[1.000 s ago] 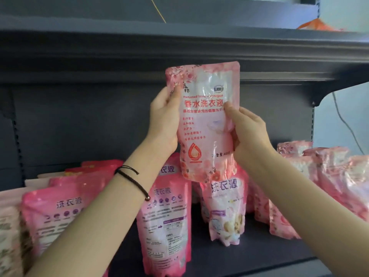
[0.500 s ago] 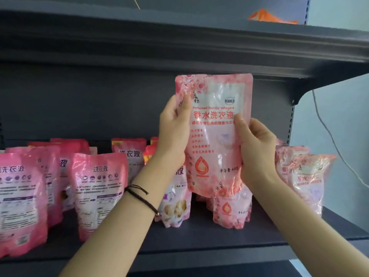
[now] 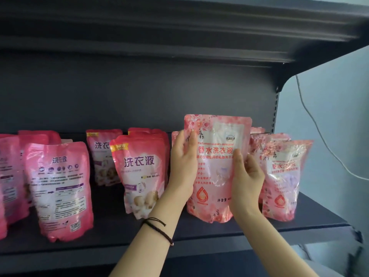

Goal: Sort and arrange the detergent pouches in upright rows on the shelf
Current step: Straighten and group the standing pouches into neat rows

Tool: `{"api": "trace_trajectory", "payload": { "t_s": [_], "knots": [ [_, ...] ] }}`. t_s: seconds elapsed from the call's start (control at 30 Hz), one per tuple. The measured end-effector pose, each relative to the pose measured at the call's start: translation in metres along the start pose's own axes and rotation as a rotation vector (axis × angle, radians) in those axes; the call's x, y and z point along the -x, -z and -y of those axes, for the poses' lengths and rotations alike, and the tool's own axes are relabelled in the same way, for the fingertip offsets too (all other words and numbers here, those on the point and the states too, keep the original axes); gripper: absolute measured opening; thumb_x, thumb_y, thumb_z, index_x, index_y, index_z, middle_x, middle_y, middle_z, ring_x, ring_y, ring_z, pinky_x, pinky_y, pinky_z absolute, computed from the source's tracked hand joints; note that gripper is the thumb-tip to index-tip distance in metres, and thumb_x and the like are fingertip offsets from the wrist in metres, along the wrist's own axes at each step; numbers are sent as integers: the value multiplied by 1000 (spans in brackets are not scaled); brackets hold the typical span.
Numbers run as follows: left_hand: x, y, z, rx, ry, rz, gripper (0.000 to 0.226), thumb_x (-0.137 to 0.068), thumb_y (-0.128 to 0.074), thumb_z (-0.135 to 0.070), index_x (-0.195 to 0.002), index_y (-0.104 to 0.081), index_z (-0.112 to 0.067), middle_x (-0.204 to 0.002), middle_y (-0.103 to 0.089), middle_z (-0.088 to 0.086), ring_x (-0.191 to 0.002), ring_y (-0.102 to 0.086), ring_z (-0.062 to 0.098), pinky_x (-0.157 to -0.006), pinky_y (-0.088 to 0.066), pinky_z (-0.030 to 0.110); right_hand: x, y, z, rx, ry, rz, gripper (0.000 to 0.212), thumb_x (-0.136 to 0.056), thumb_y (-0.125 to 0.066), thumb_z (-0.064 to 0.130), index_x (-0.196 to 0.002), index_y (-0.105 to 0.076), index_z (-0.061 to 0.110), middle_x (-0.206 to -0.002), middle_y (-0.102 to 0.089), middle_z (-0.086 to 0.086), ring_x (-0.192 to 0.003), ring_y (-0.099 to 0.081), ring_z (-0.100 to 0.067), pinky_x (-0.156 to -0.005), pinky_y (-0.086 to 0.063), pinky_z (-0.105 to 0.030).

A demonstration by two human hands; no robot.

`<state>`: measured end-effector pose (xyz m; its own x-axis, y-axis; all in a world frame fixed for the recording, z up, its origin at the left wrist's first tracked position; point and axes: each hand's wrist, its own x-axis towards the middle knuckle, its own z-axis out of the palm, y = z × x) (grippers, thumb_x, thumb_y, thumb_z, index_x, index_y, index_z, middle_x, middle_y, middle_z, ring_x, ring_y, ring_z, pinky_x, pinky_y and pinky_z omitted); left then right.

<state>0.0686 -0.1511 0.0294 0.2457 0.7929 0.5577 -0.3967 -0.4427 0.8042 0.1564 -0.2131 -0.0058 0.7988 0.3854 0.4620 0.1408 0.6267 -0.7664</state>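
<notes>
Two hands hold one pale pink floral plastic detergent pouch [image 3: 216, 166] upright: left hand [image 3: 182, 166] gripping its 9 o'clock edge, right hand [image 3: 246, 176] its 3 o'clock edge. Its base looks about down on the dark metal shelf [image 3: 199, 230]. Placing seems underway; next, square it beside the matching pouch [image 3: 283, 180] at 3 o'clock, then let go.

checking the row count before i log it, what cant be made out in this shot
- Pouches behind the held pouch, head view: hidden by it and both hands (left hand, right hand).
- Far-left pouch: cut off by the frame edge.
- Back-label pouch: small print too blurred to read.
- Back rows on the shelf: hidden by front pouches.
</notes>
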Motion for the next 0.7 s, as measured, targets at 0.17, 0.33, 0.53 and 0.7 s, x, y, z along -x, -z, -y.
{"api": "trace_trajectory", "payload": {
  "t_s": [0.17,0.33,0.53,0.7],
  "knots": [
    [10,-15,30,-79,22,-73,22,-96,-48,-46,-103,-52,-66,-127,-47,-22,-120,-43,-3,-110,-36,32,-6,11,-30,61,-47,-89,43,-92,-56,40,-68,-39,8,-80,-41,-10,-69,-37,-23,-68,-38,-41],
    [17,-21,56,-105,21,-185,27,-97,-48,-42,-85,-51,-66,-117,-43,-26,-117,-43,-4,-99,-33,20,-9,17,-53,176,-33,-93,43,-92,-56,39,-52,-41,33,-92,-46,2,-77,-46,-17,-78,-43,-33],
    [4,-19,74,-102,-16,-245,21,-98,-42,-45,-116,-48,-56,-136,-42,-13,-125,-42,-3,-104,-34,21,-16,11,-71,175,1,-61,40,-92,-55,42,-57,-42,29,-87,-45,8,-72,-46,-8,-73,-41,-25],
    [-11,-14,85,-120,-34,-229,26,-99,-40,-45,-124,-45,-46,-135,-41,-20,-124,-40,-8,-104,-32,19,-21,2,-83,172,9,-50,38,-94,-53,40,-59,-43,30,-88,-48,7,-65,-45,4,-68,-38,-20]
  ]
}}
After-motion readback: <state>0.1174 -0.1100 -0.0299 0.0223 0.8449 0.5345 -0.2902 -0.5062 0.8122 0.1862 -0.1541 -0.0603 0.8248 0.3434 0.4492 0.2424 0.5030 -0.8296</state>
